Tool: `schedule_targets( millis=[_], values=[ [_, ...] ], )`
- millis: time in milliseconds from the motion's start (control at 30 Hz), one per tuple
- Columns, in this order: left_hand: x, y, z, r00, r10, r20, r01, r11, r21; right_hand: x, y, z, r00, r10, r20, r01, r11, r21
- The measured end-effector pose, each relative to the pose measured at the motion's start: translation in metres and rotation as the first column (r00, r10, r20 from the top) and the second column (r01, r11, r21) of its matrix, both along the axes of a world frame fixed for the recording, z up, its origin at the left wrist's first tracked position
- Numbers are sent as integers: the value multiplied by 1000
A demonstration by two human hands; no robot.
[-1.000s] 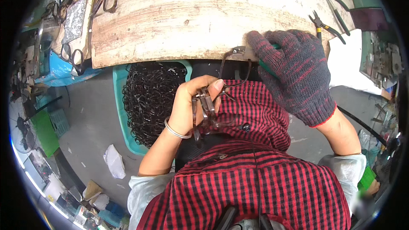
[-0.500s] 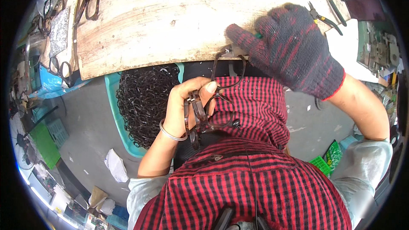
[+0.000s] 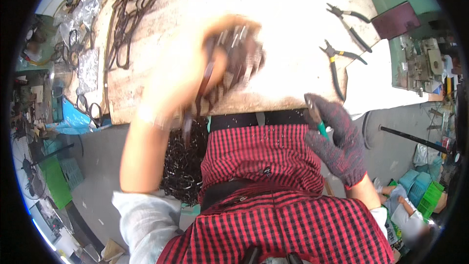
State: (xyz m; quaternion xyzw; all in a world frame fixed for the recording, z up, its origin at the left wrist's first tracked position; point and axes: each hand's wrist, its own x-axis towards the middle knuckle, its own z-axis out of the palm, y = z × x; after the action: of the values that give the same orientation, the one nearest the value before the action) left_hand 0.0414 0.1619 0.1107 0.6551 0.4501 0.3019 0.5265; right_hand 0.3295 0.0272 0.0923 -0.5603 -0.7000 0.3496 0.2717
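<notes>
My bare left hand [image 3: 195, 63], smeared by motion, is above the wooden workbench [image 3: 288, 68]. It grips a bunch of dark brown eyeglass frames [image 3: 234, 63], which are blurred too. My right hand [image 3: 339, 142], in a dark grey and red knitted glove, is closed around green-handled pliers [image 3: 316, 116] at the bench's front edge. Their metal jaws point up toward the bench, and the glove hides most of the handles. More eyeglass frames [image 3: 124, 29] lie in a heap at the far left of the bench.
Two pairs of pliers, one black-handled [image 3: 352, 29] and one black and yellow [image 3: 333, 68], lie on the right. Below my left arm stands a bin of dark curly offcuts [image 3: 181, 166]. Plastic bags [image 3: 88, 68] lie at the left. Another person [image 3: 403, 210] is at the lower right.
My left hand has risen from my lap to over the bench with the eyeglass frames. My right hand has moved down and back from the frame, still holding the pliers. The view has shifted.
</notes>
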Motion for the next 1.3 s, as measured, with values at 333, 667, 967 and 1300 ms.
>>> schedule_targets(
  millis=[333, 667, 967, 1300],
  values=[
    [67, 231, -54, 316, 482, -817, -43, 868, 495, -2, -6, -3, 992, -27, -122, 10, 991, -137],
    [-28, -30, 4, 976, -110, -189, 150, 965, 216, -5, 0, -16, 333, -503, -798, -495, 627, -602],
    [-10, -157, -117, 821, 250, 513, 200, 715, -669, -54, 48, 19, 755, 207, 622, -470, 832, 295],
    [-10, -156, -133, 773, 142, 618, 348, 720, -600, -57, 91, 3, 520, 310, 796, -738, 632, 237]
  ],
)
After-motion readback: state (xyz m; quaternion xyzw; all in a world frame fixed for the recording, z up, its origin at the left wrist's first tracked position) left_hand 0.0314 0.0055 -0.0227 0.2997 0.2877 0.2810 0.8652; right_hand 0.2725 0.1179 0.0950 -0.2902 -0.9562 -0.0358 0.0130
